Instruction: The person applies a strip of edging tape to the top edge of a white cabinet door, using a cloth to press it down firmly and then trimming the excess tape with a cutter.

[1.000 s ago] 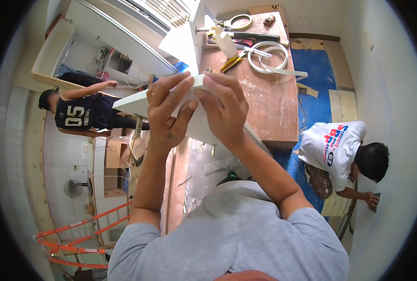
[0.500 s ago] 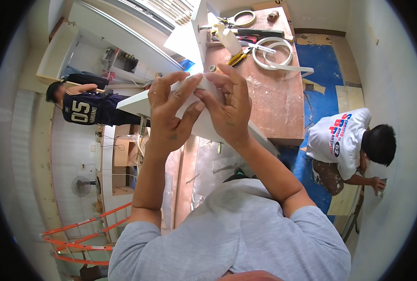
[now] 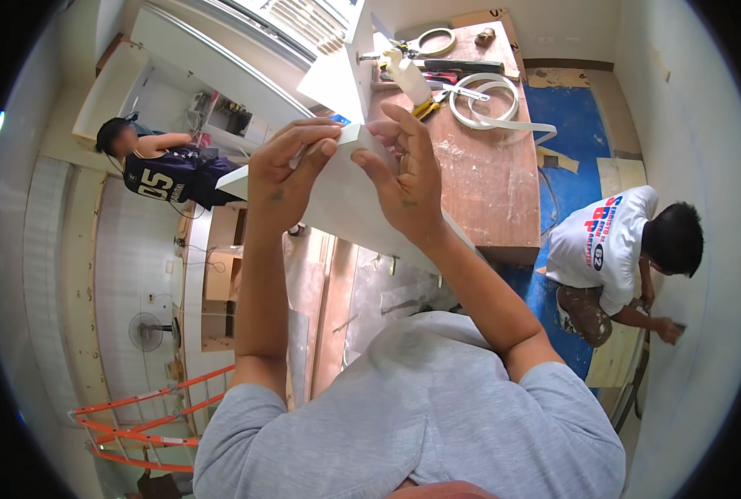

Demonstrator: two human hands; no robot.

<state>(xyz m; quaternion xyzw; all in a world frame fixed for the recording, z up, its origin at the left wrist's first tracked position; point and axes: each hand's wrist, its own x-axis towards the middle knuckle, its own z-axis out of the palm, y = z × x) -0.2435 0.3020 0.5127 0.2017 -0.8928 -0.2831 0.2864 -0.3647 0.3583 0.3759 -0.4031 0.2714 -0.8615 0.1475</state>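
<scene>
A white panel stands on edge in front of me, its narrow end pointing up between my hands. My left hand grips its left side near the top corner, with bent fingers and thumb close to the edge. On the other side, my right hand curls around the same corner, its thumb against the panel's face and its fingers bent behind the edge. The fingers' far sides are partly hidden. Just beyond, a wooden worktable carries a coiled white edging strip and yellow-handled pliers.
More tools, a white bottle and a tape roll lie on the table's far end. One person stands at a cabinet on the left; another crouches by the right wall. An orange ladder is at lower left.
My hands have moved apart at the panel's top, uncovering its corner; the left went left. The person at left has turned and leaned toward the cabinet. The crouching person's hand shifted along the wall.
</scene>
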